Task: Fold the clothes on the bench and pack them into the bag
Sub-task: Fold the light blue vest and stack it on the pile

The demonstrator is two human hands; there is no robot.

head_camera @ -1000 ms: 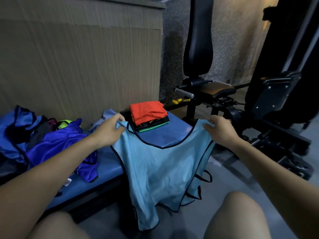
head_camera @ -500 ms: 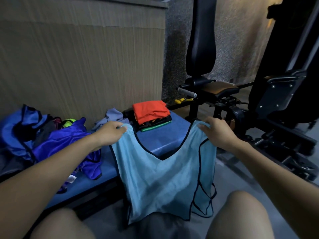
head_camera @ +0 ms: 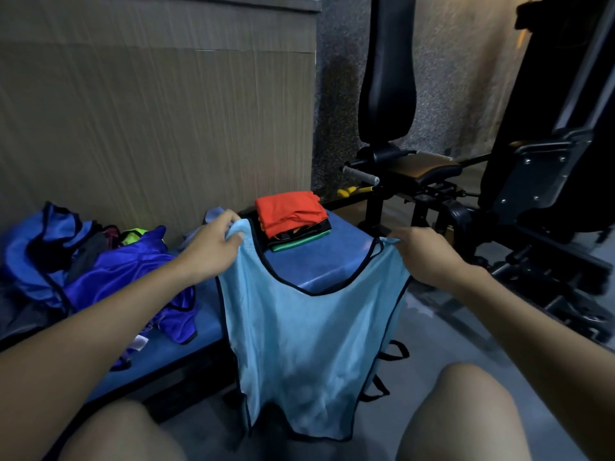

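Note:
A light blue sleeveless bib (head_camera: 309, 344) with black trim hangs spread in front of the blue padded bench (head_camera: 336, 257). My left hand (head_camera: 213, 247) pinches its left shoulder strap and my right hand (head_camera: 422, 254) grips the right strap, holding it up by both shoulders. Behind it on the bench lies a folded stack (head_camera: 293, 221) with an orange garment on top and dark and green ones beneath. A heap of unfolded blue and purple clothes (head_camera: 109, 267) covers the bench's left part, beside a blue bag (head_camera: 26, 247) at the far left.
A wood-grain wall panel (head_camera: 159, 128) stands behind the bench. Black gym equipment (head_camera: 532, 201) with an upright back pad (head_camera: 387, 68) fills the right side. My two bare knees (head_camera: 466, 414) sit at the bottom of the view over grey floor.
Both hands have lifted the bib slightly and spread it wider, so it hangs flatter and straighter than before; the view also drifted a little.

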